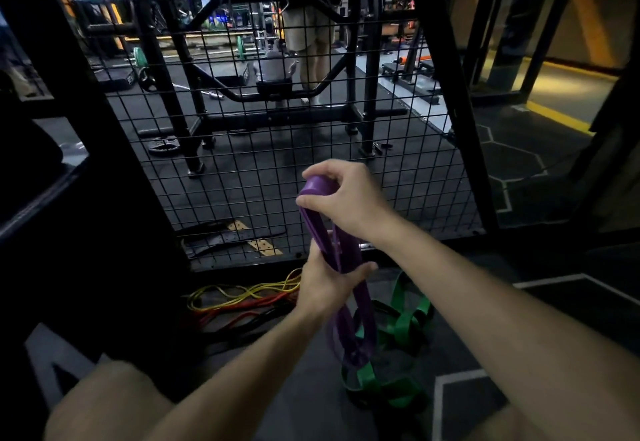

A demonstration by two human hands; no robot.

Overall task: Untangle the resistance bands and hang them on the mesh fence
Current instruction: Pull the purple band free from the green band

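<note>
A wide purple resistance band (337,250) hangs in front of the black mesh fence (242,170). My right hand (346,198) grips its top loop, fingers curled over it. Lower down, my left hand (325,284) holds the band's strands between thumb and fingers. The band's bottom end is still looped through a green band (398,323) lying on the floor. Thin yellow bands (242,293), red bands (242,307) and black bands (256,323) lie tangled on the floor at the fence's foot, left of my hands.
A thick black post (104,163) stands at the left of the mesh panel and a slanted one (450,94) at its right. Behind the fence are a rack, weight plates and a standing person (308,35). My knee (114,402) shows bottom left.
</note>
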